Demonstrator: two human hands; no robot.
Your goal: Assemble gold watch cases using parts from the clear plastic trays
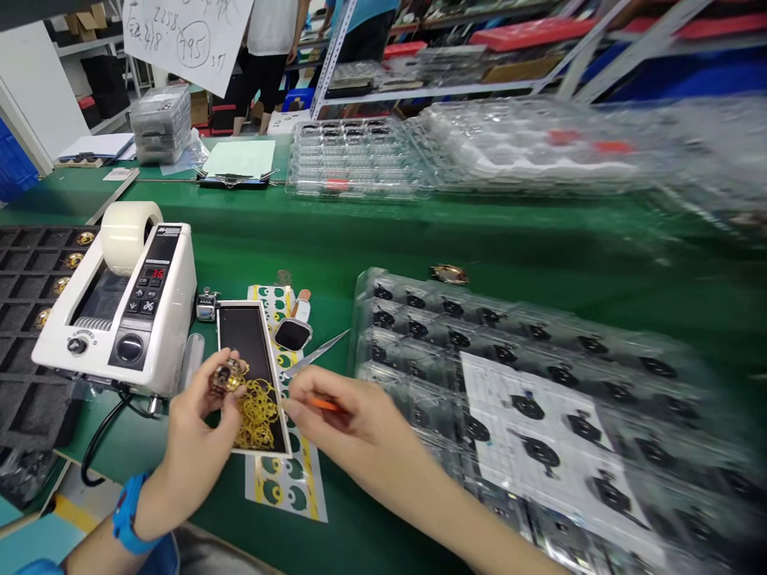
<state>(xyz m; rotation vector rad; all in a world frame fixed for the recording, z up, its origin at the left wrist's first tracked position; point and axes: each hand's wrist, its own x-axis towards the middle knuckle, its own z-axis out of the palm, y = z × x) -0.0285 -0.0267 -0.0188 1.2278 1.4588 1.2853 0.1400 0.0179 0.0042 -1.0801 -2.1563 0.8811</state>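
Note:
My left hand (200, 415), with a blue band on its wrist, pinches a small round gold-and-silver part (228, 377) between thumb and fingers. This part is above the left side of a white-rimmed black tray (247, 339). Thin yellow rings (259, 419) lie in a tangled heap in the tray's near half. Just right of the tray, my right hand (339, 411) is closed around a slim orange tool (325, 405); its tip is hard to make out. Beyond that hand lies a pointed silver blade (320, 351), near a square-faced watch (293, 333).
A white tape dispenser (149, 303) stands left, beside a black compartment tray (29, 335). Under the white-rimmed tray lies a yellow-and-green sticker sheet (279, 489). Clear trays of black parts (533, 331) fill the right. A small metal counter (207, 305) sits near the dispenser.

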